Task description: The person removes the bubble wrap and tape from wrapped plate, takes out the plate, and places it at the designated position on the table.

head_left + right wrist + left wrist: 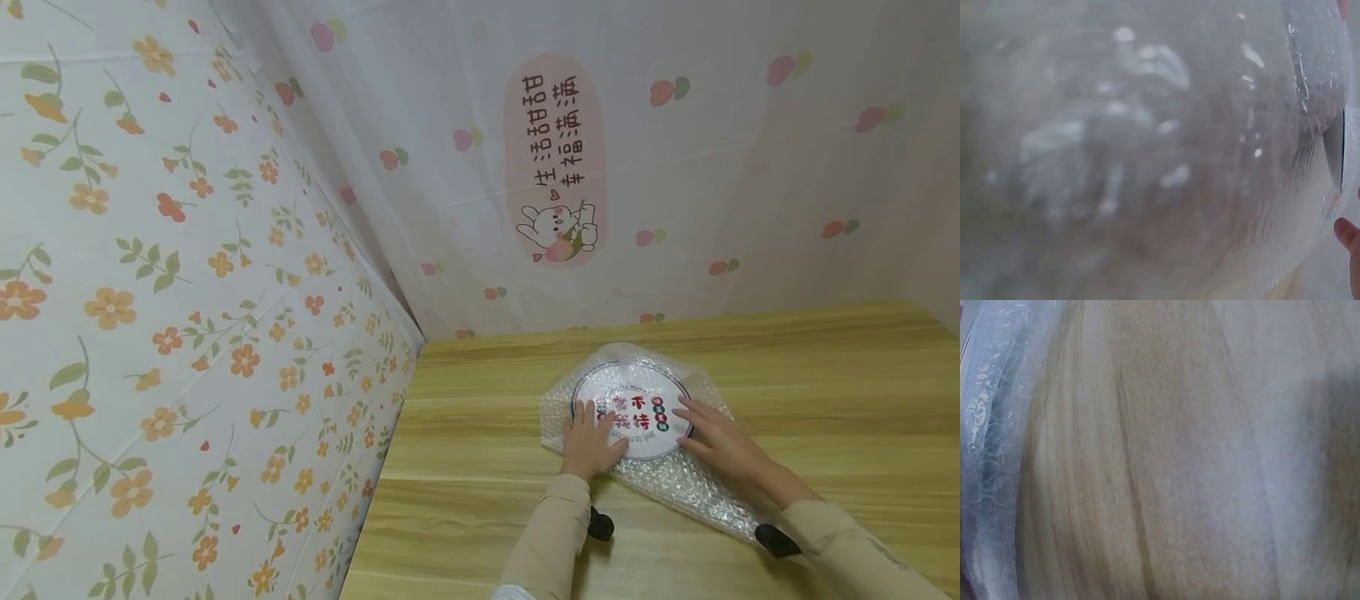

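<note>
Beige sleeves point(551, 529), black rounded wrist cameras point(601, 525) (one per arm), faint, perhaps printed mark point(889, 553) on right sleeve point(847, 537)

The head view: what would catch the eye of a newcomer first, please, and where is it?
Probably the round white disc with red characters, lying with bubble wrap on the wood-grain table, between the left hand and the right hand. Next, perhaps, the pink oval with a cartoon rabbit on the backdrop beyond the table, then the orange-flowered cloth filling the picture's left side.
</note>
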`<state>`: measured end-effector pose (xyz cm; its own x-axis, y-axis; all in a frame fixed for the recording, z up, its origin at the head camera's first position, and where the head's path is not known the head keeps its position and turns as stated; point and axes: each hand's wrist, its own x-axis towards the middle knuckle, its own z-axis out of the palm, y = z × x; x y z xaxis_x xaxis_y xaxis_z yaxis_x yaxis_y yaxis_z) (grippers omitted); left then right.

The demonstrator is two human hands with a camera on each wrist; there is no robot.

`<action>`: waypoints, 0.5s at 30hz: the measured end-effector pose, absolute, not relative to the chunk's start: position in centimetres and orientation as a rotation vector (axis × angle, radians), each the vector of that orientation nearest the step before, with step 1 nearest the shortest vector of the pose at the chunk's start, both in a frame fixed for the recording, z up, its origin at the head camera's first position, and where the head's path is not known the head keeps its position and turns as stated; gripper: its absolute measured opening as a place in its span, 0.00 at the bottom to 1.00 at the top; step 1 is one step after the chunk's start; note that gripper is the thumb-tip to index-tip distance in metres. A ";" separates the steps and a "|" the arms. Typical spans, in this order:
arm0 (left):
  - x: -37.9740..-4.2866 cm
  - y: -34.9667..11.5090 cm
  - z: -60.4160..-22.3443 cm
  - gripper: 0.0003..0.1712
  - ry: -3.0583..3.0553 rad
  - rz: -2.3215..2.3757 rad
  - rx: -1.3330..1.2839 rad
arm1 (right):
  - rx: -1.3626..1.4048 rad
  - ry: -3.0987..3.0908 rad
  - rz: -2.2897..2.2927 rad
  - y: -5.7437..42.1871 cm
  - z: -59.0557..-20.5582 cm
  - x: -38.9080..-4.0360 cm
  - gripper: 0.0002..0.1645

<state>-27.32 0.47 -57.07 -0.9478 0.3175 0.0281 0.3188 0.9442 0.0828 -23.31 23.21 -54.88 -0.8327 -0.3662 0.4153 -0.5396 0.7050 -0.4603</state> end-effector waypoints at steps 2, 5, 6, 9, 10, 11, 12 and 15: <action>-27.3 0.5 -57.0 0.32 -3.098 -0.126 -0.500 | 0.714 -2.627 0.828 23.1 -54.9 -23.6 0.27; -27.1 0.6 -56.1 0.32 -3.136 -0.081 -0.481 | 0.730 -2.616 0.800 22.9 -54.9 -23.9 0.27; -27.1 0.6 -56.1 0.32 -3.136 -0.068 -0.478 | 0.733 -2.605 0.779 22.8 -55.0 -24.1 0.27; -27.2 0.7 -56.1 0.32 -3.129 -0.044 -0.481 | 0.763 -2.581 0.758 22.5 -55.0 -24.4 0.26; -27.2 0.7 -56.1 0.32 -3.127 -0.040 -0.484 | 0.775 -2.573 0.756 22.4 -55.0 -24.5 0.26; -27.2 0.7 -56.0 0.32 -3.127 -0.036 -0.484 | 0.785 -2.571 0.756 22.4 -55.0 -24.5 0.26; -27.1 0.7 -56.0 0.32 -3.128 -0.033 -0.484 | 0.790 -2.572 0.763 22.3 -55.0 -24.6 0.26; -27.1 0.6 -56.0 0.32 -3.134 -0.019 -0.479 | 0.802 -2.596 0.782 22.3 -55.2 -24.8 0.27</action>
<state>-27.06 0.64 -56.00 -0.9540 0.2987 -0.0270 0.2984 0.9543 0.0160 -24.77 22.26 -55.19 -0.7943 -0.4225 0.4365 -0.5933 0.6941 -0.4077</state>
